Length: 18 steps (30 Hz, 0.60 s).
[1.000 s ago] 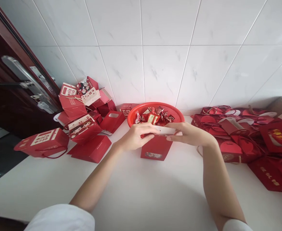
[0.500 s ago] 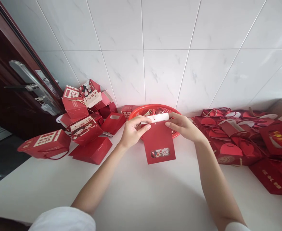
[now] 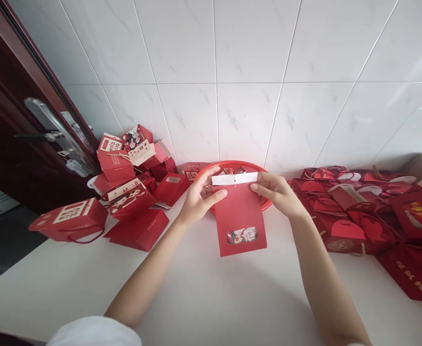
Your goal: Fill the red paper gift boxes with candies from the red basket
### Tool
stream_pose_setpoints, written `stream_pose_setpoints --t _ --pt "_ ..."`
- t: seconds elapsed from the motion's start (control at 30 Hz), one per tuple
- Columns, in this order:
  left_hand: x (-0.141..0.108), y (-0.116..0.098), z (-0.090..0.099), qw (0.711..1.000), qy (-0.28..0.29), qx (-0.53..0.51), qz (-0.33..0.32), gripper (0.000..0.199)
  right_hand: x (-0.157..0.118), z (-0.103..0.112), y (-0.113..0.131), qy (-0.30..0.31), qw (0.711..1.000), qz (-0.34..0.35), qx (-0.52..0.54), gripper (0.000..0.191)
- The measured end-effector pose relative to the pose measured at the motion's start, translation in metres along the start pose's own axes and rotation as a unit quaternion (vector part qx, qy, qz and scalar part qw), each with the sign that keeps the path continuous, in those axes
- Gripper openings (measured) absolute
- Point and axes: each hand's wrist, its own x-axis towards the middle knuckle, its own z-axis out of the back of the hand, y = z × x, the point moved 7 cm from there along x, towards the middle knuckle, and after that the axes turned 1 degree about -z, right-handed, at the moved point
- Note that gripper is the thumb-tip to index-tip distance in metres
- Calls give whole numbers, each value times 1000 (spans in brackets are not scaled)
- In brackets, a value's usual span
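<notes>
A red paper gift box is held up over the table in front of me, with a cut-out window low on its face and patterned wrapping showing through. Its white flap stands folded at the top edge. My left hand grips the upper left side, thumb on the front and fingers raised near the flap. At the upper right corner, my right hand pinches the box between thumb and fingers. Behind them is a red plastic basket with small wrapped items, partly hidden by the box and hands.
Red gift boxes are piled on the left of the white table. More handled red boxes crowd the right side. A tiled wall closes off the back, and a dark door stands at the left.
The left fingers have lifted and spread away from the white flap, showing more of it. The box sits slightly lower in view, while the whole view has shifted a little.
</notes>
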Motion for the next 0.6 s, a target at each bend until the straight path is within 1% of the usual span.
stream_pose_setpoints --t 0.07,0.13,0.27,0.47,0.6 --pt "0 1 -2 999 29 -20 17 52 -1 0 2 -6 1000 5 1 40" --pt "0 1 -3 998 36 -35 27 48 -1 0 2 -4 1000 6 1 39" --pt "-1 0 -2 999 20 -31 24 44 -1 -1 3 -2 1000 13 -2 38" --pt "-2 -5 0 1000 -13 7 -5 38 -4 -5 5 17 1000 -12 -15 39" --pt "-3 -9 0 998 -24 46 -28 28 -5 -5 11 8 999 9 -37 43"
